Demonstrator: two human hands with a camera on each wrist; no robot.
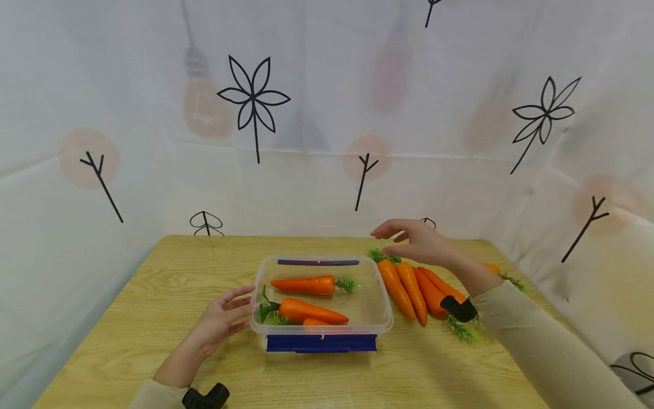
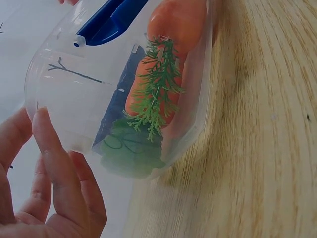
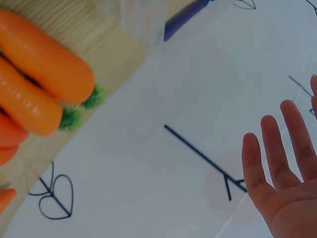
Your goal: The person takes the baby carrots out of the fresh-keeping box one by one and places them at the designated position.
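Note:
A clear plastic food container point(image 1: 368, 301) with blue clips stands on the table with its top uncovered. Inside lie several orange toy carrots point(image 1: 306, 285) with green tops. My left hand point(image 1: 225, 315) rests its fingertips against the container's left side; in the left wrist view those fingers point(image 2: 54, 148) touch the clear corner, mostly straight. My right hand point(image 1: 416, 243) is raised above the far end of a row of carrots point(image 1: 409, 281) right of the container. Its fingers point(image 3: 275, 148) are spread and relaxed, holding nothing.
The wooden table point(image 1: 179, 284) runs back to a white printed cloth point(image 1: 317, 193). Another carrot point(image 1: 491, 267) lies near the table's right edge, partly behind my right forearm. A blue clip point(image 1: 322, 342) hangs along the container's near side.

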